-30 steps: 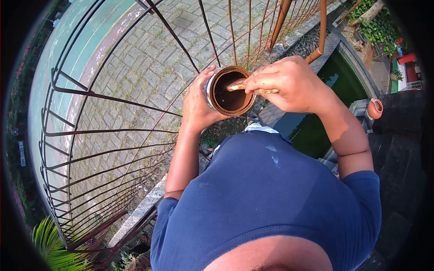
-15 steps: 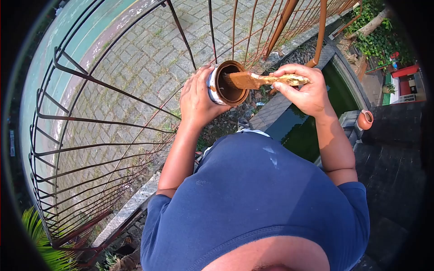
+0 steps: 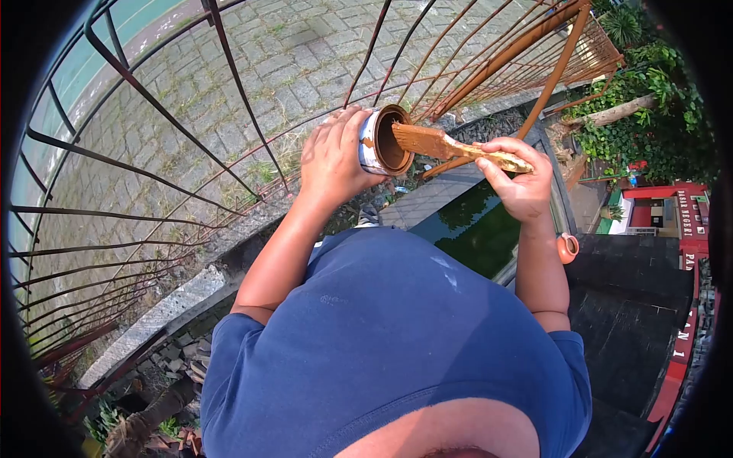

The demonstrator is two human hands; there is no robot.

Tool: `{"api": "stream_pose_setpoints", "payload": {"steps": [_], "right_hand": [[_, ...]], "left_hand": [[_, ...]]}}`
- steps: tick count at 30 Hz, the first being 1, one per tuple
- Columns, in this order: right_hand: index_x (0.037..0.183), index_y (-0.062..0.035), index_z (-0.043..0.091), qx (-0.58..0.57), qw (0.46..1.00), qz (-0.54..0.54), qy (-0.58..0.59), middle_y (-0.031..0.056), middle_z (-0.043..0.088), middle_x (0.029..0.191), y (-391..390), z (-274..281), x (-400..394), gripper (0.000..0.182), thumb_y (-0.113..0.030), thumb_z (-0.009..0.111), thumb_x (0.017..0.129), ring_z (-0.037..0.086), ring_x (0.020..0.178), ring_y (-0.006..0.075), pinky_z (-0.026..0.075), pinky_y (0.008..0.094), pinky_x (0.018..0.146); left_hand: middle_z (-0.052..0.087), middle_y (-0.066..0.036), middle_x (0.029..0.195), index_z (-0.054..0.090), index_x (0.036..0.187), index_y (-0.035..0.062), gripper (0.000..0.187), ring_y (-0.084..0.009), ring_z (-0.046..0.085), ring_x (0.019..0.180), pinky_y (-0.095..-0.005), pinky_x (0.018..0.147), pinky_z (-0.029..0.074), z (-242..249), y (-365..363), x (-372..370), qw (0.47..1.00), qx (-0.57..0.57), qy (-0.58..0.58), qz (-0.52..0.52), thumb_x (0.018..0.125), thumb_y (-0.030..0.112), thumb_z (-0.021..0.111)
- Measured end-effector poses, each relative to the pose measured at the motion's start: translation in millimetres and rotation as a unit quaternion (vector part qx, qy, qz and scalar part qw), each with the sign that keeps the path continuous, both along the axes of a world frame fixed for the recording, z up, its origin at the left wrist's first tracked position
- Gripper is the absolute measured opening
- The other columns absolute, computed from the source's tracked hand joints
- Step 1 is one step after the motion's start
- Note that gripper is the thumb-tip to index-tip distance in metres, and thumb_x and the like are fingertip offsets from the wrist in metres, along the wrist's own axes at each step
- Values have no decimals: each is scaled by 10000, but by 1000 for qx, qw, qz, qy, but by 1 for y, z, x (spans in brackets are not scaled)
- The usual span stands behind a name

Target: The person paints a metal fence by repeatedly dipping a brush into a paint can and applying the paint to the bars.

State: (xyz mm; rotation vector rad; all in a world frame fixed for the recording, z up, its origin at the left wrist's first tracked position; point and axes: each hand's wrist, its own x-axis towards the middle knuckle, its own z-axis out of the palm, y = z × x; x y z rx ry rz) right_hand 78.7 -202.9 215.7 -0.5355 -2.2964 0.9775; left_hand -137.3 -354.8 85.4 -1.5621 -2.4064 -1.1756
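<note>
My left hand (image 3: 334, 156) is wrapped round a small paint can (image 3: 371, 143), which is tilted so its open mouth faces right. Brown paint coats the inside and has run onto the label. In my right hand (image 3: 521, 174) is the pale, paint-stained handle of a brush (image 3: 419, 140). The brush's brown-coated bristles point left, with their tip inside the mouth of the can. My fingers pinch the handle near its far end.
A metal fence (image 3: 229, 88), dark at left and orange-brown at right, stands before grey paving (image 3: 298, 65). Beyond my right forearm are a green pool (image 3: 477, 237), a clay pot (image 3: 567, 248) and a black surface (image 3: 622, 320). A concrete kerb (image 3: 179, 305) runs at lower left.
The camera view has shifted and turned, bringing more of the red building into sight. The brush sits slightly farther out of the can, its bristles still at the mouth.
</note>
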Motion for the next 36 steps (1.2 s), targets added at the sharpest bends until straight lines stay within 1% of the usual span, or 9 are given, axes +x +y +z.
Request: {"api": "stream_pose_setpoints", "payload": {"steps": [5, 10, 11, 15, 19, 22, 26, 31, 36], "right_hand": [[960, 8, 731, -73, 996, -38, -28, 38, 735, 901, -23, -8, -28, 166, -6, 826, 824, 673, 828, 77, 549, 240, 739], [937, 18, 713, -115, 988, -102, -14, 25, 710, 849, -28, -23, -40, 172, -19, 840, 827, 648, 778, 64, 528, 221, 688], [891, 13, 697, -138, 985, -101, 27, 30, 701, 817, -31, -23, -41, 151, -32, 832, 843, 650, 718, 73, 508, 211, 620], [880, -6, 677, -161, 969, -185, 21, 68, 700, 785, -29, -25, -31, 166, -116, 800, 897, 667, 614, 114, 453, 204, 494], [930, 0, 671, -231, 947, -212, 71, 76, 699, 785, -27, -39, -20, 162, -113, 787, 907, 683, 635, 120, 474, 207, 503], [924, -5, 671, -211, 957, -183, 80, 73, 700, 797, -33, -54, -17, 151, -99, 787, 903, 688, 638, 128, 483, 205, 517], [958, 7, 678, -195, 968, -137, 76, 71, 682, 854, -23, -54, -2, 140, -19, 789, 877, 672, 696, 96, 547, 217, 597], [944, 5, 696, -67, 995, -52, 44, 45, 696, 908, -2, -51, 16, 188, 79, 792, 800, 669, 861, 112, 522, 262, 779], [952, 6, 696, -84, 993, -59, 55, 48, 700, 929, 31, -54, 40, 186, 90, 780, 808, 662, 853, 105, 521, 250, 770]], "left_hand": [[539, -81, 1467, 437, 1446, 174, 1081, -322, 541, 1335, -506, 1124, 409, -14, -17, -4, 998, 53, 25, -8, 532, 415, 962], [536, -86, 1472, 433, 1449, 178, 1077, -321, 542, 1339, -517, 1130, 401, -20, -36, -8, 998, 48, 48, -5, 537, 417, 954], [534, -87, 1475, 432, 1449, 179, 1075, -320, 541, 1342, -519, 1132, 399, -20, -38, -9, 998, 43, 49, -8, 538, 415, 953], [529, -85, 1484, 430, 1457, 187, 1072, -316, 534, 1351, -516, 1143, 390, -29, -46, -10, 998, 45, 45, -5, 544, 396, 951], [528, -75, 1487, 426, 1461, 189, 1062, -310, 527, 1360, -507, 1153, 383, -32, -48, -9, 999, 20, 35, -7, 557, 384, 946], [524, -61, 1490, 421, 1464, 189, 1070, -304, 513, 1373, -495, 1161, 380, -34, -43, -5, 999, 5, 30, -10, 555, 389, 948], [525, -60, 1484, 423, 1461, 185, 1091, -309, 520, 1364, -494, 1158, 385, -28, -33, 0, 999, 4, 31, -7, 538, 419, 957], [525, -66, 1482, 424, 1458, 176, 1103, -318, 516, 1365, -499, 1153, 396, -15, -14, 9, 1000, -16, 20, 3, 529, 420, 965], [528, -83, 1482, 431, 1452, 170, 1103, -326, 518, 1360, -497, 1148, 404, -9, 10, 20, 999, -15, 30, 1, 518, 391, 973]]}}
